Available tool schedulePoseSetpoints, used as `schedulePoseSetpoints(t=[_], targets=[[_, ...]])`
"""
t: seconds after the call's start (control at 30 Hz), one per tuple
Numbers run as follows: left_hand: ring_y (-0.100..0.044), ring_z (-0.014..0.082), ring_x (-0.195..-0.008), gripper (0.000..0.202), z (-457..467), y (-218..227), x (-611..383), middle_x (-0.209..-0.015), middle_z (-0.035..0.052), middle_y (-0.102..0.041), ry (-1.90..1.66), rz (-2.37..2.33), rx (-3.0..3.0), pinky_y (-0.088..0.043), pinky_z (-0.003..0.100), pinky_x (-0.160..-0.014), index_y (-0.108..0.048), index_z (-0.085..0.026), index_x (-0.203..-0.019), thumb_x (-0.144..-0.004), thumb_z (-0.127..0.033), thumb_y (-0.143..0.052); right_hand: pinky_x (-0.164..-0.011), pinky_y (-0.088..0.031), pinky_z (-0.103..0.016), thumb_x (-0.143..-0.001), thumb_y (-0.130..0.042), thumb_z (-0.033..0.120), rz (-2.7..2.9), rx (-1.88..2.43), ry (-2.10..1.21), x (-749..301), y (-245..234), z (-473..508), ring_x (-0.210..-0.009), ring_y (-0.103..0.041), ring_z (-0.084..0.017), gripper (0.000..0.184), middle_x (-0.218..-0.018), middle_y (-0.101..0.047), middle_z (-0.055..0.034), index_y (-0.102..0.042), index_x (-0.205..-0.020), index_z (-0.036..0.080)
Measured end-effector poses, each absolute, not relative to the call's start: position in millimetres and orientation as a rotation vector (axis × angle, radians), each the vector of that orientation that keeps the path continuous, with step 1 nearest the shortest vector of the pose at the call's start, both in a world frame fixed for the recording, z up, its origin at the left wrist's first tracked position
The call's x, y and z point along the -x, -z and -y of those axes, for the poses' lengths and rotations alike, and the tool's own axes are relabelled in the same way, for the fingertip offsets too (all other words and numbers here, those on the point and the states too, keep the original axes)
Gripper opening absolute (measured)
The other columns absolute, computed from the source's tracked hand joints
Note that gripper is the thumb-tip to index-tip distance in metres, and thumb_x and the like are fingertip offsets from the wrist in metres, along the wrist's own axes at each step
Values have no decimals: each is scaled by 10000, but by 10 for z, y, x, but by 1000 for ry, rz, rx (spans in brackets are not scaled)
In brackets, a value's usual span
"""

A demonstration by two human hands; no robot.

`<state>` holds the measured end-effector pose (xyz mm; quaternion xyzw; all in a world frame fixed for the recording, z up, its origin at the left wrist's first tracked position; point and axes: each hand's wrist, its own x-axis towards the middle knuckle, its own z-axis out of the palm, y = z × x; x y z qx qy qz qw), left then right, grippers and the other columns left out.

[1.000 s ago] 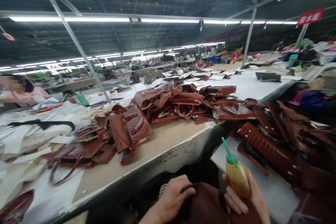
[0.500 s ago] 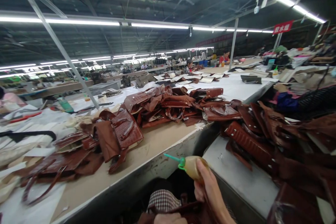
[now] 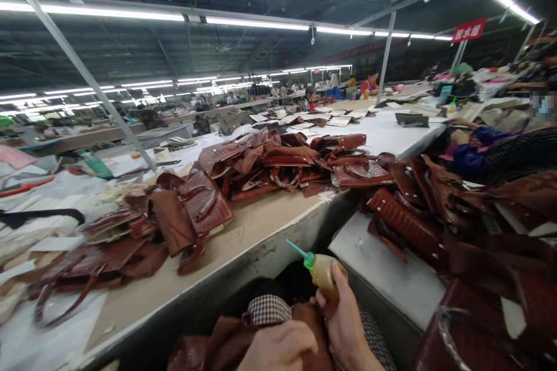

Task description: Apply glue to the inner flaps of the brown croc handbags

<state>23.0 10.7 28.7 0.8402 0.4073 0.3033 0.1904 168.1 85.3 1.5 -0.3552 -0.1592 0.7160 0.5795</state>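
My right hand (image 3: 342,319) is wrapped round a squeeze bottle (image 3: 326,275) of yellowish liquid. Its green cap and thin spout tilt up to the left. In my lap lies a brown leather bag (image 3: 226,339), partly cut off by the lower frame edge. My left hand (image 3: 282,345), fingers curled in, is closed on the bag's material; the fingertips are hidden. The bottle is held above the bag, its spout apart from it.
Brown bags (image 3: 270,165) are heaped along the table (image 3: 256,220) ahead. More bags (image 3: 413,232) crowd a lower white surface (image 3: 387,266) to my right. A metal post (image 3: 82,64) rises at left. At far right a co-worker's blue sleeve (image 3: 472,156) shows.
The bag has come up further into view in my lap, with my left hand higher. The bottle has shifted slightly right, spout tilted more upward. At far right a co-worker's arm reaches forward.
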Motion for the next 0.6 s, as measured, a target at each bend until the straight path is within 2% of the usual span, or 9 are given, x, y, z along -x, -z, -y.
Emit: schedulePoseSetpoints(t=[0.07,0.17,0.27,0.37,0.5,0.6], targets=[[-692,171,-945,249,-145,-368,-82,-994,66,-751,-984,-1203,-2263,-531,216,-849,-694,-198,-970,-885,-80,-491,-470,-460,-240,-773,-803,536,333,757,-1696,-1836,-61,-892,-504,-443,-104,397,-691,-575,40,-653,-895,190],[-677,187,-972,163,-168,-565,168,-1032,53,-738,-1040,-1435,-1844,-511,249,-884,-720,-205,-928,-883,-147,-574,-482,-461,-250,-771,-815,520,463,761,-1721,-2175,-103,-937,-552,-473,-126,407,-737,-608,5,-691,-940,171],[-663,209,-953,161,-199,-747,398,-1012,56,-722,-1007,-1465,-1415,-504,281,-871,-717,-186,-952,-907,-281,-595,-466,-443,-241,-765,-821,494,609,890,-1709,-2525,-144,-932,-629,-517,-162,433,-827,-660,-41,-706,-1028,171],[-633,221,-913,307,-283,-757,525,-967,62,-701,-961,-1409,-1245,-489,291,-816,-704,-154,-967,-897,-440,-614,-470,-427,-236,-731,-833,466,653,981,-1730,-2773,-190,-876,-695,-555,-193,493,-897,-676,-48,-685,-1126,212],[-568,182,-757,439,-430,-464,451,-797,25,-640,-931,-1388,-1095,-446,271,-707,-673,-133,-819,-800,-571,-693,-455,-395,-238,-694,-817,461,638,1080,-1777,-2919,-205,-795,-658,-566,-204,502,-869,-686,-57,-684,-1115,222],[-535,160,-698,480,-523,-237,309,-728,1,-593,-945,-1335,-1015,-424,260,-660,-630,-140,-785,-785,-617,-685,-432,-362,-224,-679,-796,439,651,1114,-1812,-2954,-205,-781,-582,-540,-178,494,-847,-697,-67,-688,-1104,211]])
